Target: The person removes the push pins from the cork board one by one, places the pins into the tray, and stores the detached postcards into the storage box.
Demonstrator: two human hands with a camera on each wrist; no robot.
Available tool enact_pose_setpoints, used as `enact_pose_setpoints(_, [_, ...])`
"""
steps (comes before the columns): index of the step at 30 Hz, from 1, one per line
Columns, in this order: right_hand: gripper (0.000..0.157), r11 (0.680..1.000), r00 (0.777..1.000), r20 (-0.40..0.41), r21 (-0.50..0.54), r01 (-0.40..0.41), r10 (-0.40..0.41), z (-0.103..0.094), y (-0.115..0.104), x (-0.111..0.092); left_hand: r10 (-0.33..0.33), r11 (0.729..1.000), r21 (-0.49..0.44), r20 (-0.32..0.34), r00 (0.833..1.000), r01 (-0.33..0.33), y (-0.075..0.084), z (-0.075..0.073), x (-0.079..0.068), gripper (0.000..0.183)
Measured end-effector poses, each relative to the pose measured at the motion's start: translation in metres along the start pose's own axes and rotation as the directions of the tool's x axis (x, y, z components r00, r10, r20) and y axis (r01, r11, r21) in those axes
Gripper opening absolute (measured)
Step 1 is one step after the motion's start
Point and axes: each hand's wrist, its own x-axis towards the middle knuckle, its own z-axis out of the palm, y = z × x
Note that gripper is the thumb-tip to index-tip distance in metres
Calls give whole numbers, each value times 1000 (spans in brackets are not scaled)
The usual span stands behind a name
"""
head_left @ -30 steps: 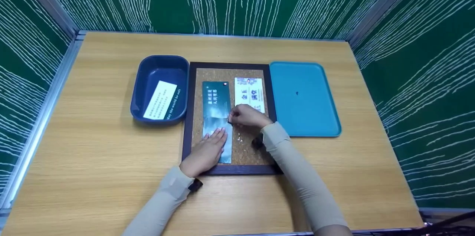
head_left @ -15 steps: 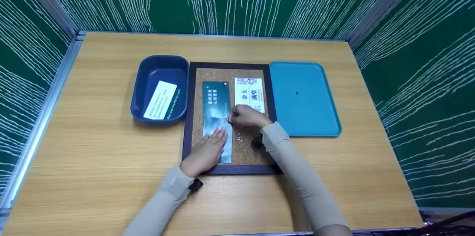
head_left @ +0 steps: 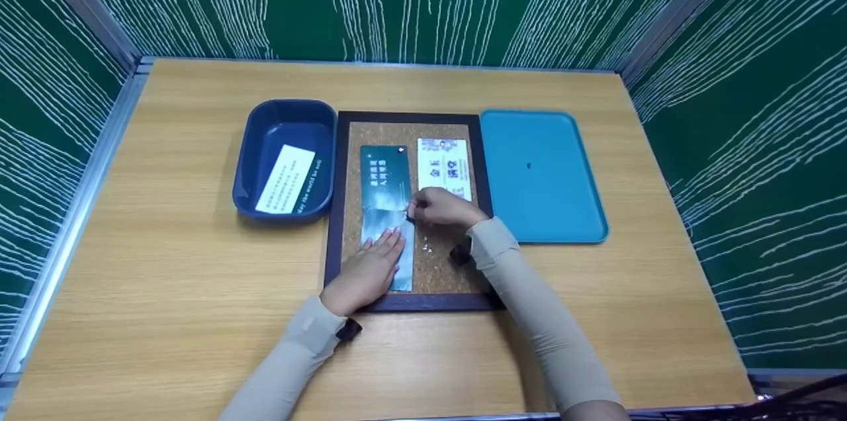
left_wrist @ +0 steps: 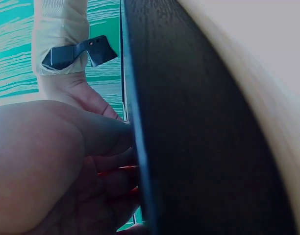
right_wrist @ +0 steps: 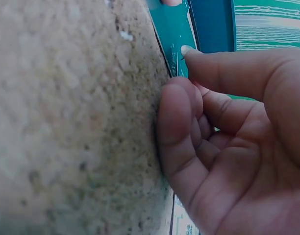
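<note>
A framed cork board (head_left: 453,275) lies in the middle of the table with a long green bookmark card (head_left: 384,176) on it. My left hand (head_left: 367,275) rests flat on the card's lower part, fingers extended. My right hand (head_left: 445,206) is at the card's right edge, fingers curled, pinching a small pushpin (right_wrist: 178,62); only its thin shiny part shows in the right wrist view. Another pushpin (head_left: 401,149) sits at the card's top right corner. A white card (head_left: 442,163) with blue characters lies on the right of the board, its lower end near my right hand.
A dark blue bin (head_left: 261,136) with a white and green card (head_left: 286,179) inside stands left of the board. On the right lies a flat turquoise tray (head_left: 549,196). Small clear bits (head_left: 427,247) lie on the cork. Patterned green walls (head_left: 437,4) surround the table.
My right fingertips have shifted very slightly at the card's edge, where a small shiny spot now shows. My left hand keeps its place on the card.
</note>
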Motion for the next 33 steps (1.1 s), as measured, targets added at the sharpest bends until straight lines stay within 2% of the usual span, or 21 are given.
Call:
enact_pose_setpoints(5, [14,1000,1000,-2,4,-8,8,0,1,-1,3,1000,-9,-7,1000,-3,0,1,0,51])
enact_pose_setpoints(14, [13,999,998,-40,-11,52,-52,0,3,-4,16,1000,-14,-23,1000,-17,-2,2,0,50])
enact_pose_setpoints(24, [16,998,998,-57,58,24,-20,-6,7,-8,10,1000,-19,-20,1000,-10,-2,2,0,50])
enact_pose_setpoints(33, [12,992,996,-87,125,-17,28,-16,10,-14,6,1000,-24,-14,1000,-7,-1,1,0,51])
